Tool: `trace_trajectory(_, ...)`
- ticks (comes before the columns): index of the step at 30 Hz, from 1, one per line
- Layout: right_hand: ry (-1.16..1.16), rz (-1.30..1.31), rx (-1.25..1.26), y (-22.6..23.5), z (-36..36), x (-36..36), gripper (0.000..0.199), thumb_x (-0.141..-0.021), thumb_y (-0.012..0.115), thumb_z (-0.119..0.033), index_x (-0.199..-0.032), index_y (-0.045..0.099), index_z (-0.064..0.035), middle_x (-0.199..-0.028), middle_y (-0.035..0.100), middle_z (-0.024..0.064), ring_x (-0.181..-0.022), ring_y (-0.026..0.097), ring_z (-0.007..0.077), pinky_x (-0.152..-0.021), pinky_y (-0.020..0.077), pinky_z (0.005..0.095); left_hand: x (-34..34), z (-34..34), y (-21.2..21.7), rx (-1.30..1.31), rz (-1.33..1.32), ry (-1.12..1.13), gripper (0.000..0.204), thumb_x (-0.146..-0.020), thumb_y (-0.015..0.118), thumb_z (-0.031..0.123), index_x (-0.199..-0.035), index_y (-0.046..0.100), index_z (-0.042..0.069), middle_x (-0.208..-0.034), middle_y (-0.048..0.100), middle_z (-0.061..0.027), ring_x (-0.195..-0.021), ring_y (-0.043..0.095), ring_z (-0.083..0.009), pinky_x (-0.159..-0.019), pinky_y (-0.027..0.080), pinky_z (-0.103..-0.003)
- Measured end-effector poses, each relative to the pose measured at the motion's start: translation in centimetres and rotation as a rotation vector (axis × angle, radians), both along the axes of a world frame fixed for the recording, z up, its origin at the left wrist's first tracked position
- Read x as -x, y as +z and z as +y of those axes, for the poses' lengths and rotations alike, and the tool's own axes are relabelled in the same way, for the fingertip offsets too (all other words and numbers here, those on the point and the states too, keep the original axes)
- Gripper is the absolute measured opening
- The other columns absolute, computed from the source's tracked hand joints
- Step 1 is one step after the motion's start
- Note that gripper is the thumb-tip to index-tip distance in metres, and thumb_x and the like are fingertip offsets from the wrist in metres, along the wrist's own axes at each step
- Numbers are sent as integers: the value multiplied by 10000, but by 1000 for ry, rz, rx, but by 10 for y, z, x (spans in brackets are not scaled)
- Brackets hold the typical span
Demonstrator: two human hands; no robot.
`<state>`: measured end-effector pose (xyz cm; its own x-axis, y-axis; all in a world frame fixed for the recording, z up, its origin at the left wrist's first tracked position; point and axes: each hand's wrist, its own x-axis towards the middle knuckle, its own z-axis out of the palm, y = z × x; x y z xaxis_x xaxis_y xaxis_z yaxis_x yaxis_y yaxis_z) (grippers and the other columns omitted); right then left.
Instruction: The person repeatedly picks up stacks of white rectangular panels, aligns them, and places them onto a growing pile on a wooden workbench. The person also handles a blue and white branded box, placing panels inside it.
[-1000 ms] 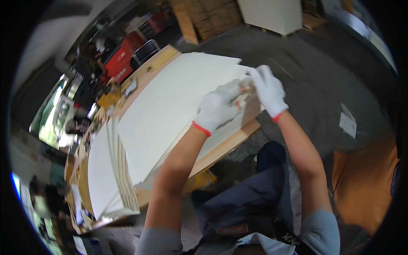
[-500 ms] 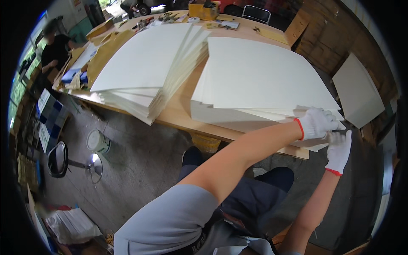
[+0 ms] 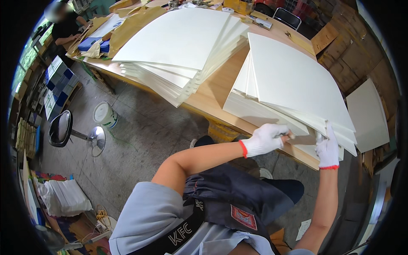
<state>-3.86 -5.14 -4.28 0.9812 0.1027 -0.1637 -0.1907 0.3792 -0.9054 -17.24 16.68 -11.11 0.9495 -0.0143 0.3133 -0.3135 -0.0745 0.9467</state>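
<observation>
Two stacks of large white sheets lie on the wooden table, a left stack [image 3: 170, 38] and a right stack [image 3: 297, 76], their layers fanned unevenly. My right hand [image 3: 327, 148], in a white knit glove with a red cuff, grips the near right corner of the right stack's upper sheets, its fingers partly hidden by them. At the stack's near side is my left hand [image 3: 267, 139], gloved the same way, apart from the top sheet. Its fingers are curled together, and whatever may be between them cannot be made out.
The wooden table [image 3: 212, 91] carries brown paper and tools along its far side. A person [image 3: 66, 27] stands at the far left. On the floor are a white bucket [image 3: 105, 114] and a round-based stool [image 3: 97, 138]. A white panel [image 3: 369, 112] leans at the right.
My left hand has moved left, away from the sheets' right corner, and its fingers have curled. My right hand has shifted left onto the sheet edges. The view has turned slightly.
</observation>
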Motion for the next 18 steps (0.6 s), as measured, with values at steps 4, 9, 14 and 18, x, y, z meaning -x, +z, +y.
trace_trajectory(4,-4,-26,6,22,-33,30,396,-950,654,-212,-1255,553,20,-1260,582,100,-1129,589,193,-956,513,293,23,21,3,703,553,-171,229,-996,499,181,-1159,608,62,-1181,669,-145,-1033,675,-264,-858,553,-376)
trace_trajectory(9,-100,97,155,27,-118,92,411,-1005,556,-244,-1334,519,0,-1234,626,77,-1049,637,134,-777,561,235,54,38,1,1527,524,-320,750,-964,409,616,-1414,420,16,-1328,565,-208,-1229,556,-346,-1019,471,-460)
trace_trajectory(14,173,66,0,26,-179,151,380,-1009,531,-210,-1307,514,25,-1220,603,104,-1112,595,180,-895,519,313,75,24,54,1008,689,69,708,-936,550,557,-1339,482,-21,-1275,583,-193,-1135,595,-269,-953,506,-415)
trace_trajectory(18,25,53,26,13,-187,164,401,-1007,523,-202,-1322,487,42,-1238,579,113,-1138,571,209,-947,485,339,86,8,71,640,760,103,437,-928,610,270,-1235,552,-35,-1183,626,-173,-1027,631,-242,-878,530,-361)
